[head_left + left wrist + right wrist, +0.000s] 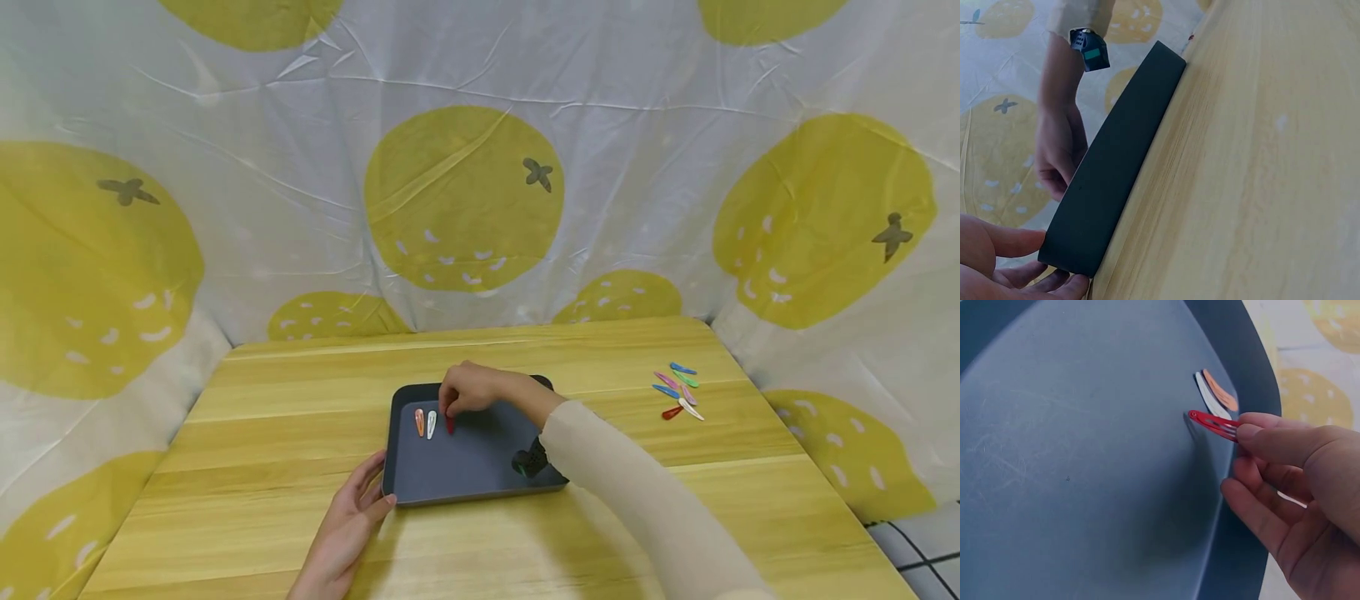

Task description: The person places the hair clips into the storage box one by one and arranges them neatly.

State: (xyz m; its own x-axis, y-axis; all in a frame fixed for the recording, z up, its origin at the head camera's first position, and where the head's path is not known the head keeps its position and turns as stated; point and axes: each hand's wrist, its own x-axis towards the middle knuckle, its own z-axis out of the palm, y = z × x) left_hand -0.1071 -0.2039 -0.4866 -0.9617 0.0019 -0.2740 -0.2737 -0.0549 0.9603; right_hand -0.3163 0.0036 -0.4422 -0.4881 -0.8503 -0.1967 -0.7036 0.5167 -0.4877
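A dark grey tray (465,479) lies on the table, with an orange snap hair clip (419,422) and a white snap hair clip (431,424) side by side in its left part. Between thumb and index finger my right hand (471,390) pinches a red snap hair clip (1213,424), just above the tray floor and right of the white clip. My left hand (348,517) grips the tray's near left corner; the left wrist view shows its thumb on one side of the corner and fingers on the other.
On the table's right side lies a loose group of clips, among them a blue clip (666,390), a green clip (686,379) and a red clip (672,412). A small black device (530,460) is strapped to the right wrist. Fruit-patterned cloth (465,200) hangs behind the table.
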